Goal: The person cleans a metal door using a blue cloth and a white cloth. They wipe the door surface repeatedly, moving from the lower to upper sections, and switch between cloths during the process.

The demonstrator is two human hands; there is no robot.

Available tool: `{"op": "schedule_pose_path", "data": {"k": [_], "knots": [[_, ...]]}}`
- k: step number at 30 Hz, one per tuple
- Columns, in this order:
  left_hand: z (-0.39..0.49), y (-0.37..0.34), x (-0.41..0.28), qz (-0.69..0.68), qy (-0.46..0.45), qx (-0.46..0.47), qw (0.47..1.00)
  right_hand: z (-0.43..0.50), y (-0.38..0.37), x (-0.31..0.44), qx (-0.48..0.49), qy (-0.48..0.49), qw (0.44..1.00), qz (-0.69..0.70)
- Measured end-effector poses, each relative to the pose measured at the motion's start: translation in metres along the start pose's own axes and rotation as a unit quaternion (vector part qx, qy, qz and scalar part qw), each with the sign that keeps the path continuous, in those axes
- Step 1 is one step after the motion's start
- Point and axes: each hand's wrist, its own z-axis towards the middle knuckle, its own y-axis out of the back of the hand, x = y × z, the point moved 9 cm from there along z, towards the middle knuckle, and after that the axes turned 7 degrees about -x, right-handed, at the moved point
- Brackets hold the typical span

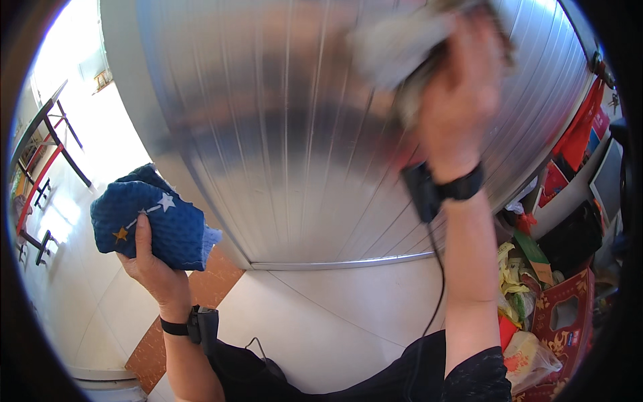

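Note:
My left hand holds a folded blue quilted cloth with white and orange stars, its thumb on top. Up at the right, my right hand is blurred, with a greyish-white cloth under its palm and fingers. That cloth lies at or close to a shiny metal panel with vertical grooves, which fills the middle of the view. Blurring hides the cloth's exact folds and how the fingers sit on it. Each wrist wears a black strap with a small device.
At the right, a dark red patterned box, plastic bags and a black bag stand beside the panel. A metal-legged table frame is at the left. Pale floor tiles with a brown strip lie below. A black cable hangs by my right forearm.

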Motion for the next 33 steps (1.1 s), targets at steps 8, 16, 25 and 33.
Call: {"op": "schedule_pose_path", "data": {"k": [8,16,25,33], "knots": [[-0.014,-0.019,0.01,-0.007,-0.003,0.021,1.0,-0.087,0.022,0.018,0.136,-0.039,0.989,-0.032],[-0.015,-0.011,-0.012,0.011,-0.013,0.012,1.0,-0.199,0.087,0.119,0.328,0.09,0.907,0.25],[-0.02,-0.012,-0.009,0.041,-0.023,0.021,0.999,-0.002,0.069,-0.106,0.028,-0.065,0.996,-0.05],[-0.024,-0.017,-0.012,0.019,-0.018,0.029,0.999,-0.102,0.109,-0.079,0.031,-0.194,0.976,-0.092]]}}
